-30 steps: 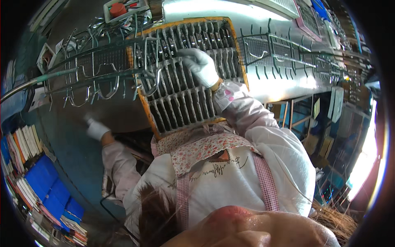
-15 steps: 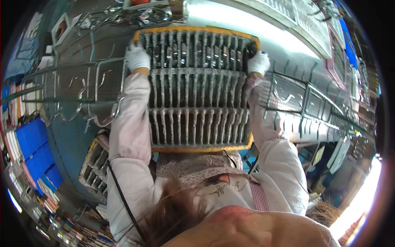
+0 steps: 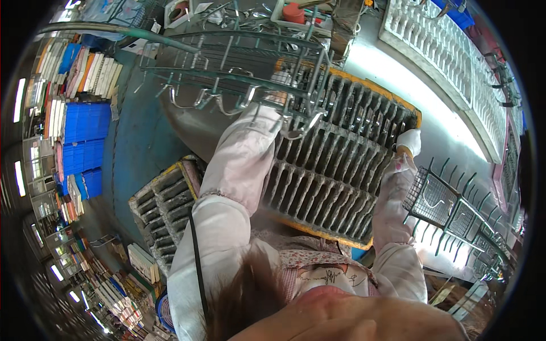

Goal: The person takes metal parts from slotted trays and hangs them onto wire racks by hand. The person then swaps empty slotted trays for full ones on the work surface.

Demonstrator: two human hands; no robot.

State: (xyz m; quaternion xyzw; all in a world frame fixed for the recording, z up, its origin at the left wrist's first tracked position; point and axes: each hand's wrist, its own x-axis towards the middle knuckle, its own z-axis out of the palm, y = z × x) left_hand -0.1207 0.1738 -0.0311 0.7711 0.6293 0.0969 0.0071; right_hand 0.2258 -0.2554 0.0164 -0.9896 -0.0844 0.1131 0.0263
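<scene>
A grey slotted tray (image 3: 335, 152) with a yellow rim lies slantwise in front of me. Several shiny metal pieces (image 3: 371, 115) show in its far row of slots. My right hand (image 3: 410, 141), in a white glove, is closed round the tray's right edge near the far corner. At the far left corner is my left hand (image 3: 280, 81), also gloved and closed on the tray's edge. Green wires of a hanging rack (image 3: 227, 78) cross in front of that hand and hide part of it.
Right of my right forearm hangs another wire rack (image 3: 449, 199) with hooks. A second slotted tray (image 3: 165, 207) stands low at left. Pale slotted trays (image 3: 432, 68) lie at far right. A red cup (image 3: 293, 12) sits in a bin at the back. Blue crates (image 3: 86, 139) are stacked leftward.
The view has swung left, so the tray appears further right and slanted. The left rack now overlaps my left hand. Both hands have stayed on the tray.
</scene>
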